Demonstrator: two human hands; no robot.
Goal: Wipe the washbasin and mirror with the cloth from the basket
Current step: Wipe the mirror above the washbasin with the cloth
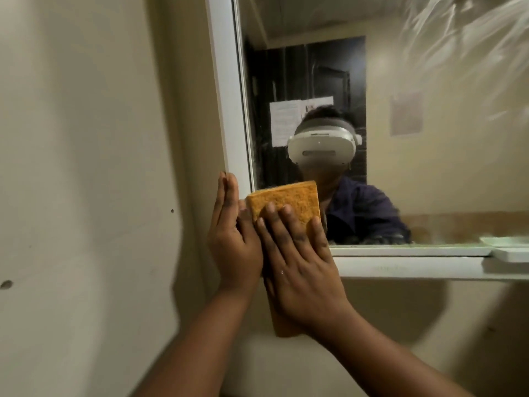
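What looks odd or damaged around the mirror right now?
White streaky smears cover the mirror's top right corner, so that part looks unwiped or freshly smeared. The wall to the left has small holes. The cloth lies flat at the lower left corner under the right hand; nothing looks broken.

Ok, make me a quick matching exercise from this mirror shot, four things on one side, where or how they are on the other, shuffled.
Things:
1. cloth
2. left hand
3. right hand
4. mirror frame

States:
A. white, edging the glass
B. flat on the cloth
C. orange, pressed at the mirror's lower left corner
D. straight fingers against the frame's left edge

Pairs: 1-C, 2-D, 3-B, 4-A
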